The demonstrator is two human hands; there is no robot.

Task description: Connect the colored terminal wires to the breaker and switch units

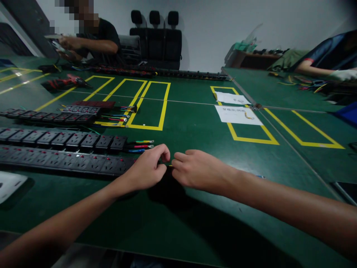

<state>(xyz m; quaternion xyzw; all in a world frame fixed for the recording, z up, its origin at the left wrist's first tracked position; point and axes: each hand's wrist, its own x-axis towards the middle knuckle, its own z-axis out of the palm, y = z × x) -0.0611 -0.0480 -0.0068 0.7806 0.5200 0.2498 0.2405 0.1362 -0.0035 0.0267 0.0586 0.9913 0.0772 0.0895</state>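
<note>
L hand (149,166) & R hand (193,169) nearly touch, fingers curled: R pinches yellow wire (170,166), L grip unclear.

From the head view I counted: one left hand (147,169), one right hand (192,169), two co-workers (104,41), three headrests (136,17), two paper sheets (234,115), two near socket strips (67,160), the farther with three visible leads (143,146).

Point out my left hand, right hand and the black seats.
Left hand (145,169): head view, back of hand.
Right hand (195,169): head view, back of hand.
Black seats (156,44): head view, middle backrest.
</note>
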